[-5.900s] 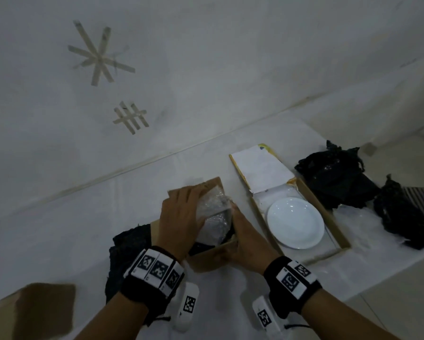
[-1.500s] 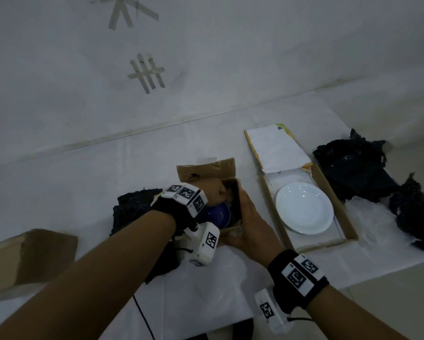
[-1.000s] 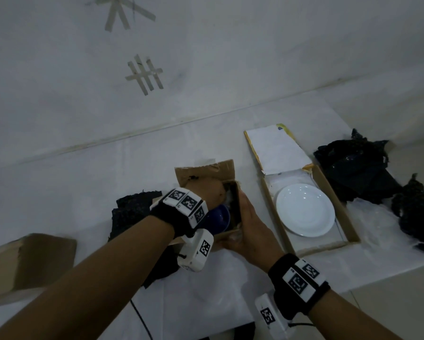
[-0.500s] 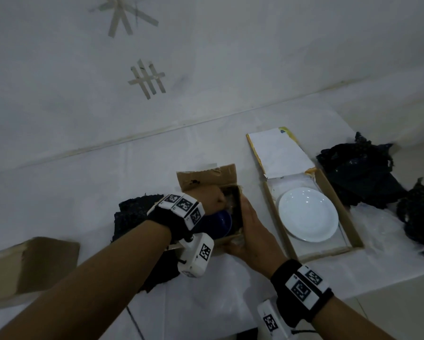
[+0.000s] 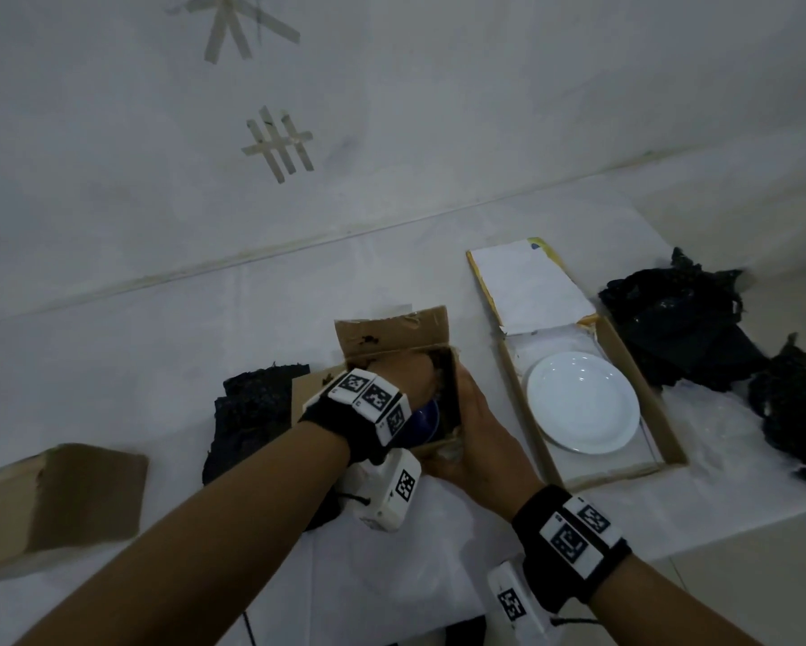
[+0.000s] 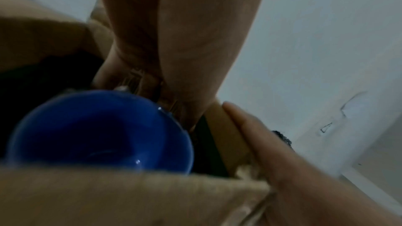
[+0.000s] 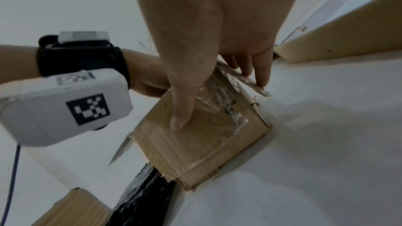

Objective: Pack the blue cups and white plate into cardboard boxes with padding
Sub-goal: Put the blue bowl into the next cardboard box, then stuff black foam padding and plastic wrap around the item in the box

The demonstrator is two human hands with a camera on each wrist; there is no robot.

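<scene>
Bracing the small box (image 5: 392, 335) with our right hand (image 5: 480, 431), fingers flat on its side; blue cup (image 6: 100, 131) inside, left hand (image 5: 406, 370) buried beside it, grip unclear, white plate (image 5: 583, 407) in the flat box (image 5: 625, 475).

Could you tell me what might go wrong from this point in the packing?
1. The left hand is wedged into the small box right beside the blue cup; forcing it could knock the cup's rim against the wall.
2. The right hand only braces the box's side, so it may slide or tip.
3. The white plate lies uncovered in its flat box; closing it that way risks a chip.
</scene>
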